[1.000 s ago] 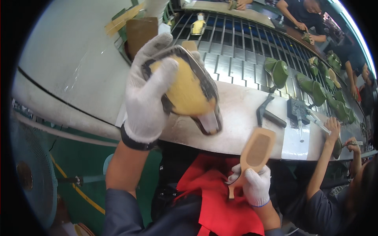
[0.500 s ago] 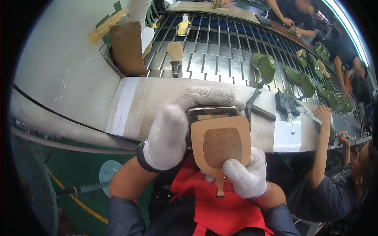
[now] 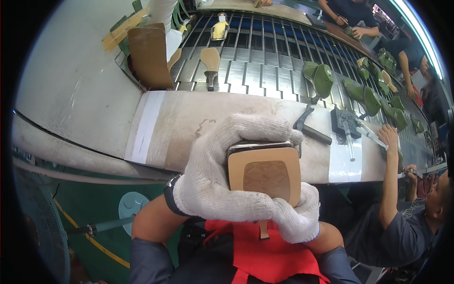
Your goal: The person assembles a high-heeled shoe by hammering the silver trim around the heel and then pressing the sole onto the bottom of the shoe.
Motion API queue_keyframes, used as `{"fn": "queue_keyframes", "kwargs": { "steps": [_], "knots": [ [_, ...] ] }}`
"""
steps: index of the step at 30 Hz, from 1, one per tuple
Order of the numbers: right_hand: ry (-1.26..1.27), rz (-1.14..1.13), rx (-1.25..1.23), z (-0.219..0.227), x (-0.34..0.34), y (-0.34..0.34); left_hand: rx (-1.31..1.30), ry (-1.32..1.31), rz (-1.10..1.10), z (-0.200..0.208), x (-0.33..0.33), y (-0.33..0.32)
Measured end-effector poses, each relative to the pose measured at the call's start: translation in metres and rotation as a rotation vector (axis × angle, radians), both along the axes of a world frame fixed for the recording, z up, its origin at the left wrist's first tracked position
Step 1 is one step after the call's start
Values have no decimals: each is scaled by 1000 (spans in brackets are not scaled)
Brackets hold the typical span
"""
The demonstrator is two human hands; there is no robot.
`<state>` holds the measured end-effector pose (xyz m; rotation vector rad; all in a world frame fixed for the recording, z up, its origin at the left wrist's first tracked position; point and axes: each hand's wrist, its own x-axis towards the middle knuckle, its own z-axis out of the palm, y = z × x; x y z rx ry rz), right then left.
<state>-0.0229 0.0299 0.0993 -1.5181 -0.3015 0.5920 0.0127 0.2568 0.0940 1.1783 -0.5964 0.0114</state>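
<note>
A tan shoe sole (image 3: 238,170) with a brown textured patch at its forepart faces up in front of me. Under its far edge shows the square, shiny dark toe of a shoe (image 3: 257,146). My left hand (image 3: 222,175), in a white knit glove, wraps round the shoe's toe, with fingers along the far edge and the thumb across the sole's near part. My right hand (image 3: 299,215), gloved alike, is closed on the sole's near right side. The sole's narrow shank end (image 3: 263,230) hangs below the hands over my red apron (image 3: 279,251). Most of the shoe is hidden.
Beyond the bench edge (image 3: 198,111) runs a slatted metal conveyor (image 3: 246,75) with another sole (image 3: 210,59) and several green-wrapped shoes (image 3: 319,80). A hammer (image 3: 312,130) lies near a black block (image 3: 343,123) and syringes (image 3: 349,142). A co-worker's hand (image 3: 389,137) is at right.
My left thumb has come down across the sole, and the left fingers have closed over the toe's far side. The sole's forepart has tilted and moved slightly nearer me.
</note>
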Motion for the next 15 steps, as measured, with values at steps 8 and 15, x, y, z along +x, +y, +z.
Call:
{"fn": "queue_keyframes", "kwargs": {
  "steps": [8,15],
  "knots": [
    [19,30,-27,3,-1,1,48,74,49,4,-7,-1],
    [-31,-25,95,-16,-6,5,27,259,81,27,-16,-3]
  ]
}}
